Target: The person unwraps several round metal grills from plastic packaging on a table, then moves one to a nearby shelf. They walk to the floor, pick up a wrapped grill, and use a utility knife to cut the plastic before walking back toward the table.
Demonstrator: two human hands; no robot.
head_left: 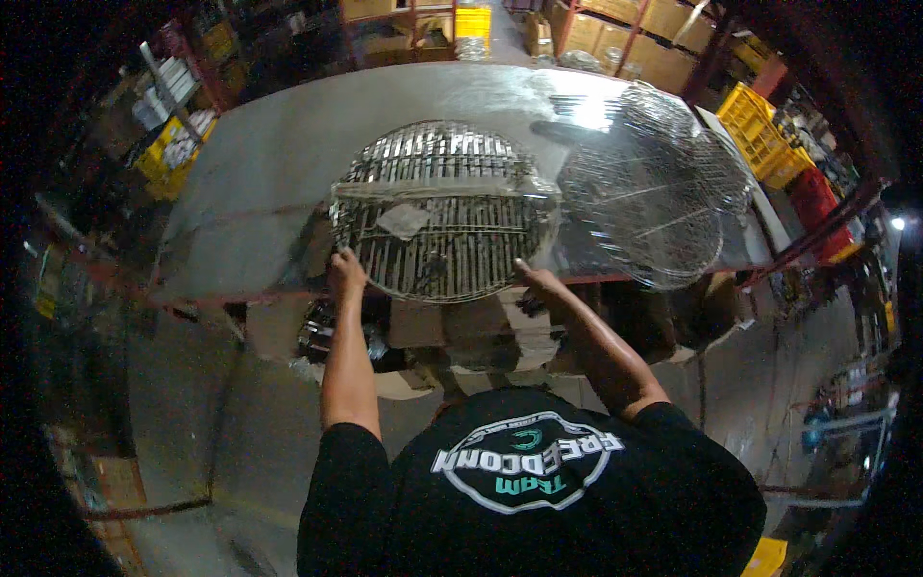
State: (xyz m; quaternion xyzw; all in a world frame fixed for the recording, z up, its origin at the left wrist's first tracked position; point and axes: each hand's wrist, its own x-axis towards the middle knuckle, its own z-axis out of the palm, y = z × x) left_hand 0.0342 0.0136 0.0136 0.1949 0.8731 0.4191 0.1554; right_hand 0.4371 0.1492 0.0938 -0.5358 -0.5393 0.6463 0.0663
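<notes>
A round metal grill grate (452, 252) with many parallel bars lies at the front of the metal-topped table (260, 144), its near rim reaching the table's edge. A shiny clear band, like plastic wrap, runs across it, and a small pale patch (404, 221) sits left of its middle. My left hand (348, 272) is closed on the grate's near left rim. At the near right rim, my right hand (538, 279) grips the grate, its thumb on top. The fingers beneath are hidden.
Several round wire grates (649, 207) lie overlapping on the table's right side. Yellow crates (755, 130) stand beyond the right edge, and another yellow crate (168, 163) is at the left. Cardboard boxes (461, 332) are under the table's front edge. Shelving with cartons (625, 29) stands behind.
</notes>
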